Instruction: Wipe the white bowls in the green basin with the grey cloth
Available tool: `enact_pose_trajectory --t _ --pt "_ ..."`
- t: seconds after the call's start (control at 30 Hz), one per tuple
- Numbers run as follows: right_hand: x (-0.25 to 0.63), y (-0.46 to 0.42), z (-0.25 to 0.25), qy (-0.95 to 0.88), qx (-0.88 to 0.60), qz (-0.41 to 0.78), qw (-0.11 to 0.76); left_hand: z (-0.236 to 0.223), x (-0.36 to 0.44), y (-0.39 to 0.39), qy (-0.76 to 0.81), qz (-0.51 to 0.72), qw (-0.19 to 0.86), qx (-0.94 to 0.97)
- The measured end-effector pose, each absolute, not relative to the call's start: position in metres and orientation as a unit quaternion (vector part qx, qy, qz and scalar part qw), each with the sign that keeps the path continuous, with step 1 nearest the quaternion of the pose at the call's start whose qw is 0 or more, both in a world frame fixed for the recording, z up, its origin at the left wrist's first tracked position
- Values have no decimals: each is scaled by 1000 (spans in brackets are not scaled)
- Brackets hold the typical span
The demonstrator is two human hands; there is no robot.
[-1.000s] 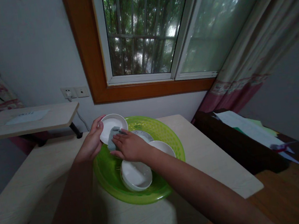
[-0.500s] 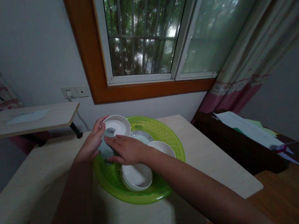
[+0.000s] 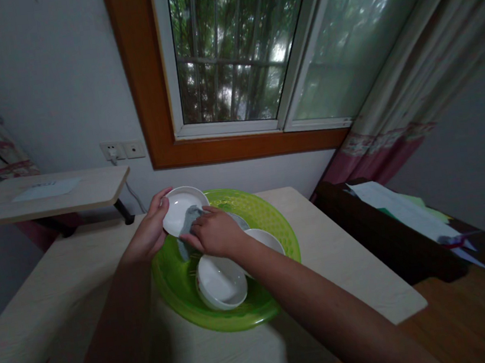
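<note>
My left hand (image 3: 154, 227) grips a white dish (image 3: 179, 209) by its left rim, tilted over the back left of a green plastic basin (image 3: 279, 215). In my right hand (image 3: 217, 232) is a grey cloth (image 3: 192, 219), pressed on the dish's inner face near its right side, with a loose end hanging below. Inside the basin a white bowl (image 3: 223, 282) rests near the front. Another white bowl (image 3: 267, 239) sits at the right, partly behind my right forearm. A further dish (image 3: 239, 220) shows only its rim behind my right hand.
The basin stands on a pale wooden table (image 3: 347, 263). A raised shelf (image 3: 47, 192) with a paper sheet is at the left, below a wall socket (image 3: 112, 151). Papers (image 3: 402, 208) lie on a dark surface at the right, beneath the curtain (image 3: 395, 119). A window is ahead.
My right hand has moved right with the cloth, from the dish's lower left toward its right side. More of the dish's inside shows. My left hand keeps its hold.
</note>
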State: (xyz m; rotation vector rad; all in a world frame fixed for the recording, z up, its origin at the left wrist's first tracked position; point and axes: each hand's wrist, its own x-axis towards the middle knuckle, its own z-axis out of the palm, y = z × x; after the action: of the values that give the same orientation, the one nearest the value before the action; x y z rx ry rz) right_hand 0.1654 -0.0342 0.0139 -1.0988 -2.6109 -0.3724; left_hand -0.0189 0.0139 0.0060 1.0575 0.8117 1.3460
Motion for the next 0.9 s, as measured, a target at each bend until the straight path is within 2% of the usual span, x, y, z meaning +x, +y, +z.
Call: enact_pose_trajectory --t 0.2,0.67,0.9 --pt "163 -30 -3 -930 -305 -115 169 11 -18 10 372 570 574 456" --pt "160 -25 -5 -870 -417 -159 208 5 -15 11 369 535 567 506" --pt "157 -32 7 -870 -431 -174 167 4 -16 13 374 557 551 497"
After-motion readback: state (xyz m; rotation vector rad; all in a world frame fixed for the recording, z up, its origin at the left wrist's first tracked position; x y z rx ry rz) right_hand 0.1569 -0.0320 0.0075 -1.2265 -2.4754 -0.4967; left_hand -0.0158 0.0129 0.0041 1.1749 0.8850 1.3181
